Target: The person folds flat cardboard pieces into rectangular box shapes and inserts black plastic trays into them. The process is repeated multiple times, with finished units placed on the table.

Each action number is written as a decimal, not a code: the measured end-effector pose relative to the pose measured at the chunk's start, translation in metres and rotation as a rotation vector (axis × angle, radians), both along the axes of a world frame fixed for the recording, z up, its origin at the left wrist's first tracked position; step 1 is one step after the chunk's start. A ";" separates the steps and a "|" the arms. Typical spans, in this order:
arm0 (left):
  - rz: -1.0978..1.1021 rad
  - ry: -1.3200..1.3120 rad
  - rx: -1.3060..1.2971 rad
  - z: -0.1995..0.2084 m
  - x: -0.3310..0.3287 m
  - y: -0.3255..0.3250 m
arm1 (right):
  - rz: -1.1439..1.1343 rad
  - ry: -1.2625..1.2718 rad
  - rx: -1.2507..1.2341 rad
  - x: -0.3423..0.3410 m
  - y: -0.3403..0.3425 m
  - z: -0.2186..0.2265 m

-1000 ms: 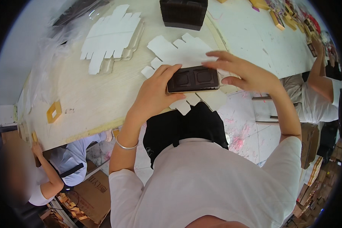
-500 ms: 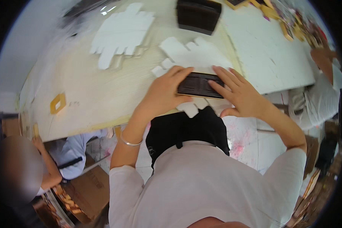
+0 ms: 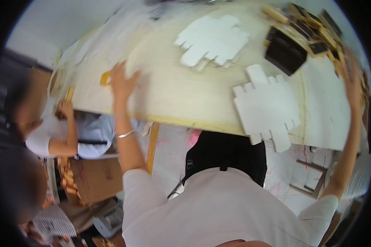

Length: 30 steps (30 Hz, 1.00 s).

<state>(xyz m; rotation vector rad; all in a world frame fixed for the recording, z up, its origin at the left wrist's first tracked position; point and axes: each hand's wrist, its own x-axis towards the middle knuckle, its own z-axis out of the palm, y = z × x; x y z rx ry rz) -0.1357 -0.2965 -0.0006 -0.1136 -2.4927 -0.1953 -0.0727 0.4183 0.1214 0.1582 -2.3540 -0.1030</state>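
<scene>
My left hand (image 3: 123, 82) hovers over the table at the left, its fingers spread and nothing in them. Just beside its fingertips lies a small yellow frame-like piece (image 3: 105, 78). Far to the right, my right arm stretches to a pile of gold and dark boxes (image 3: 313, 31). The right hand (image 3: 352, 84) is at the pile's edge, smeared by motion, so its fingers are unclear. A stack of white die-cut card sheets (image 3: 268, 105) with tabbed edges lies at the table's front, partly over the edge. Behind it stands a dark, open-looking box (image 3: 286, 51).
Another stack of white die-cut card (image 3: 212, 40) lies farther back. At the left, a co-worker's hand (image 3: 65, 108) holds a narrow yellow piece (image 3: 70, 94) at the table edge. Below is a brown carton (image 3: 97, 181). Another person sits at the right, partly behind my arm.
Both hands have left the dark rectangular tray they held over the white card. The left hand moved left toward the yellow piece, the right hand right to the pile. The view has shifted left.
</scene>
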 end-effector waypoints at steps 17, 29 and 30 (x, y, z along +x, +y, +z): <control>-0.789 -0.086 0.020 0.047 0.114 0.237 | 0.225 -0.154 -0.151 -0.042 -0.125 -0.056; -0.908 -0.229 0.066 0.044 0.111 0.306 | 0.457 -0.632 -1.188 0.071 -0.113 -0.027; -0.888 -0.319 0.095 0.043 0.106 0.298 | 0.436 -0.720 -1.195 0.079 -0.120 -0.030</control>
